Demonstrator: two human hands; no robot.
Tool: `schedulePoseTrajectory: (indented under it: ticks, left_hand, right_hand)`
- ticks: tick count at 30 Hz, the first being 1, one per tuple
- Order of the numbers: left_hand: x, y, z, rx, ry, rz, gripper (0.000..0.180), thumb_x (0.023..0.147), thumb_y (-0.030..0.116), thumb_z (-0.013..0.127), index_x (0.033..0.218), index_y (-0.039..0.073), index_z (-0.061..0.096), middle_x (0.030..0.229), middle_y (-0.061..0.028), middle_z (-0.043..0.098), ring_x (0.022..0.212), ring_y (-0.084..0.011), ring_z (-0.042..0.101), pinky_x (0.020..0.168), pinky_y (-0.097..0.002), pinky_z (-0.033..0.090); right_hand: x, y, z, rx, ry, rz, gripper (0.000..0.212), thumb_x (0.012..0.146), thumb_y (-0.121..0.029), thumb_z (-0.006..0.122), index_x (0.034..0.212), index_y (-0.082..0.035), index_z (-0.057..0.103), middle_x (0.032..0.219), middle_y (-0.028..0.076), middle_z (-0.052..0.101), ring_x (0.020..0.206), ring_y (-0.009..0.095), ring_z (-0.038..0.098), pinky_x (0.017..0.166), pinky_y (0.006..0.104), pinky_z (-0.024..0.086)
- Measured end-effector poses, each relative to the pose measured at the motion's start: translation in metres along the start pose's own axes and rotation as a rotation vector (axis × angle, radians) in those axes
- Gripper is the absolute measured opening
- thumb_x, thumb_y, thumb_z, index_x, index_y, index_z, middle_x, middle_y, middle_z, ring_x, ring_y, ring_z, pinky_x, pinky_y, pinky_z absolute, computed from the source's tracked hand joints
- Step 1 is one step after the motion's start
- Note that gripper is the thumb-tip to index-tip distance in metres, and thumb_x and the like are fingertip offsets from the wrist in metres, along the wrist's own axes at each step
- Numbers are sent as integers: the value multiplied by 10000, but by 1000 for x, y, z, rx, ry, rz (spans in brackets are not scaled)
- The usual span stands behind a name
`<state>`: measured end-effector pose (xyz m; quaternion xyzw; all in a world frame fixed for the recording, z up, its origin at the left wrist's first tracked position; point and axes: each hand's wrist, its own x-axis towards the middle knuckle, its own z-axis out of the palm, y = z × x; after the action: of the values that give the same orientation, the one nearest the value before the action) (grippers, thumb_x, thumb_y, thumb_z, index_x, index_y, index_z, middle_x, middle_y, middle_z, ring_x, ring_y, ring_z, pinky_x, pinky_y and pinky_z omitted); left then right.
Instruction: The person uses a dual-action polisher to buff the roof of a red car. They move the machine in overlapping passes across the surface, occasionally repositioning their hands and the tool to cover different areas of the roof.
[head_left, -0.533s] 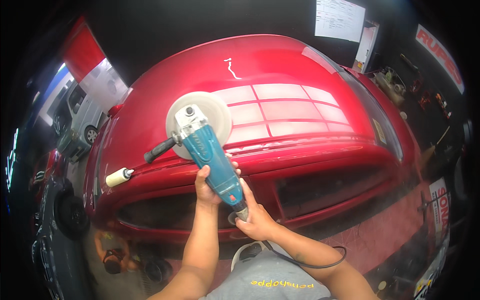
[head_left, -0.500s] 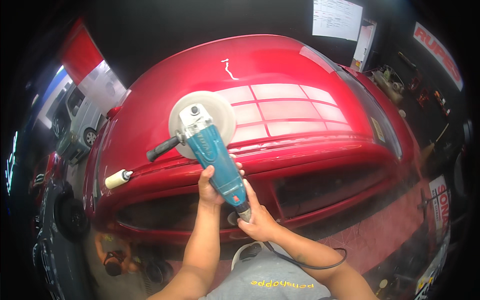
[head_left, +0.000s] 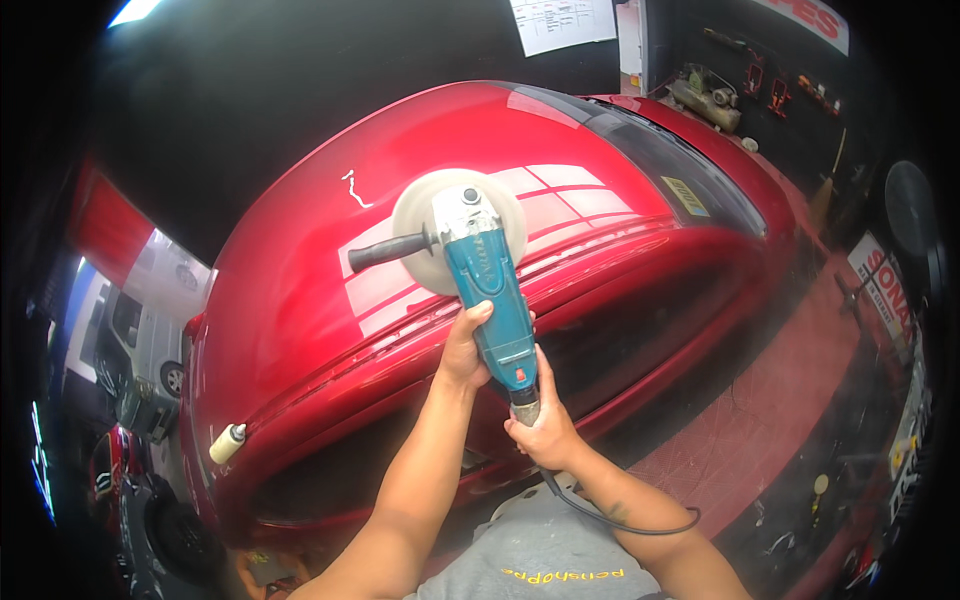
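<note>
A teal car polisher (head_left: 490, 285) with a silver head lies over the red car roof (head_left: 330, 230). Its pale round buffing pad (head_left: 425, 190) is against or just above the paint. My left hand (head_left: 466, 345) grips the middle of the body, thumb along its side and fingers wrapped underneath. Around the rear end, by the cord, my right hand (head_left: 548, 425) is closed. Nobody holds the black side handle (head_left: 385, 252), which sticks out to the left. A white squiggle of polish (head_left: 355, 188) lies on the roof beyond the pad.
A cream squeeze bottle (head_left: 228, 443) rests on the roof's left edge. The black power cord (head_left: 625, 528) loops over my right forearm. A silver vehicle (head_left: 150, 345) stands at the left. Another person (head_left: 270, 575) is partly visible low at the left. A compressor (head_left: 705, 103) sits at the back right.
The polisher, with both hands on it, has shifted right along the roof. My view has turned toward the right, so the bottle and polish squiggle appear farther left.
</note>
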<state>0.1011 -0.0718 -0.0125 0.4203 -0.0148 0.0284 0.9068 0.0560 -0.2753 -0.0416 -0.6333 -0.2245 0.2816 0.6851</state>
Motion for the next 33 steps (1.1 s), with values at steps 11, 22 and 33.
schedulePoseTrajectory:
  ticks: [11, 22, 33]
  left_hand:
    - [62, -23, 28, 39, -22, -62, 685, 968, 428, 784, 1426, -41, 585, 1172, -219, 751, 1060, -308, 794, 923, -443, 693]
    - [-58, 35, -17, -113, 169, 154, 799, 963, 471, 764, 1504, -70, 534, 1358, -229, 702, 1180, -386, 762, 1022, -561, 669]
    - [-111, 104, -49, -158, 192, 388, 772, 1023, 542, 684, 1522, -25, 521, 1319, -218, 668, 1167, -376, 715, 1004, -531, 639]
  right_hand:
    - [6, -22, -42, 204, 78, 54, 1213, 924, 53, 655, 1799, -341, -86, 918, 67, 611, 603, 145, 640, 527, 333, 565]
    - [0, -26, 36, -40, -188, -90, 1268, 865, -38, 706, 1802, -197, -133, 1120, 248, 720, 880, 350, 756, 830, 478, 601]
    - [42, -95, 94, -214, -508, 32, 1225, 912, -57, 671, 1776, -105, -196, 978, 288, 711, 808, 383, 757, 740, 481, 604]
